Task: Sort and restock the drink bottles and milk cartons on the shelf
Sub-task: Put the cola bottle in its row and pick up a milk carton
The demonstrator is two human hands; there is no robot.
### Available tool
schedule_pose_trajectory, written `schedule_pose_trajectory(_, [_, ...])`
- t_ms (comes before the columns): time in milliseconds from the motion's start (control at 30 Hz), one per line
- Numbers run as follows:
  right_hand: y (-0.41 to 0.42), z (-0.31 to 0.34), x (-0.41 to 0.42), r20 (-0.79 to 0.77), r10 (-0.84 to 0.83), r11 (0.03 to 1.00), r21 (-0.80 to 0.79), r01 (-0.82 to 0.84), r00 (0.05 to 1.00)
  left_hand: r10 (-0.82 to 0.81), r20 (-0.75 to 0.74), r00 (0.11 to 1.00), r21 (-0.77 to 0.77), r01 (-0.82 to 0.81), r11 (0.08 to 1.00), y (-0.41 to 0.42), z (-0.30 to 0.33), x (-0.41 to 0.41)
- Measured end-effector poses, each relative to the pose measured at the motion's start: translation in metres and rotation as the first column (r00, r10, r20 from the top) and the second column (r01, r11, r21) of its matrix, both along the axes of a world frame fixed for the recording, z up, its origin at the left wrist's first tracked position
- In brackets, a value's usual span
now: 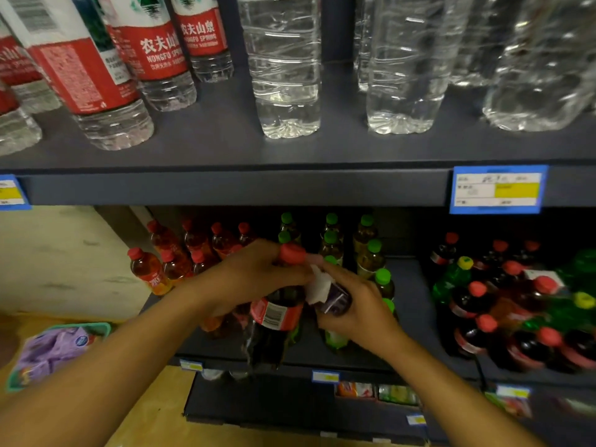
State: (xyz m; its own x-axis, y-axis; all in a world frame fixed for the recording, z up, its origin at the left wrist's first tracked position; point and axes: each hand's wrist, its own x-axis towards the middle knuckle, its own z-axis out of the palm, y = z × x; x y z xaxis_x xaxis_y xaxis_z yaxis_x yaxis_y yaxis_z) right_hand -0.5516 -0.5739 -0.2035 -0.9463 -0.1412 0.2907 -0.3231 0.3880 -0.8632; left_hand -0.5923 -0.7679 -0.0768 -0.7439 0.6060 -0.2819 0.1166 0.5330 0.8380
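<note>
Here, I hold the cola bottle (274, 321) upright at the middle shelf (416, 304) front; my left hand (248, 279) wraps its neck below the cap. It looks full, heavy, rigid and slick. My right hand (354, 311) grips a small purple bottle (332, 298), lighter, around its body.

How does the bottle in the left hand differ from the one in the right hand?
The cola bottle in the left hand is larger, holds dark liquid and has a red cap and red label; the purple-labelled bottle in the right hand is smaller, with a white upper part and its cap hidden. The left hand grips the cola bottle near its neck; the right hand wraps round the smaller bottle's body. Both are held in front of the lower shelf.
</note>
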Motion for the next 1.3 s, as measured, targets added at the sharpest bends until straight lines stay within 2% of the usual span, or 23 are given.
schedule_pose_trajectory(133, [0.022,0.000,0.018,0.167,-0.147,0.967,-0.183,0.177,0.975,0.122,0.036,0.992,0.202,-0.127,0.971,0.009,-0.015,-0.005])
schedule_pose_trajectory(267, [0.050,0.005,0.041,0.328,-0.153,0.879,-0.386,0.280,0.932,0.142,0.057,0.988,0.352,-0.153,0.924,0.034,-0.030,-0.004])
schedule_pose_trajectory(367, [0.071,0.023,0.061,0.351,-0.200,0.800,-0.480,0.359,0.915,0.121,0.100,0.988,0.431,-0.153,0.890,0.063,-0.043,0.004])
schedule_pose_trajectory(500, [0.108,0.039,0.093,0.343,-0.264,0.750,-0.515,0.416,0.901,0.027,0.122,0.992,0.513,-0.086,0.854,0.110,-0.057,0.018])
schedule_pose_trajectory(700, [0.183,0.047,0.141,0.379,-0.323,0.693,-0.529,0.489,0.867,0.117,0.169,0.979,0.551,-0.192,0.812,0.187,-0.069,0.049])
schedule_pose_trajectory(800, [0.226,0.049,0.167,0.387,-0.339,0.669,-0.541,0.509,0.857,0.100,0.251,0.963,0.579,-0.232,0.782,0.226,-0.072,0.065])
schedule_pose_trajectory(967, [0.296,0.044,0.214,0.423,-0.358,0.616,-0.563,0.551,0.832,0.165,0.315,0.935,0.592,-0.329,0.736,0.282,-0.071,0.095])
schedule_pose_trajectory(1067, [0.332,0.040,0.242,0.435,-0.358,0.566,-0.603,0.562,0.826,0.136,0.359,0.923,0.616,-0.344,0.708,0.315,-0.067,0.119])
schedule_pose_trajectory(1300, [0.396,0.033,0.293,0.463,-0.351,0.454,-0.676,0.580,0.814,0.219,0.487,0.846,0.547,-0.491,0.679,0.370,-0.072,0.168])
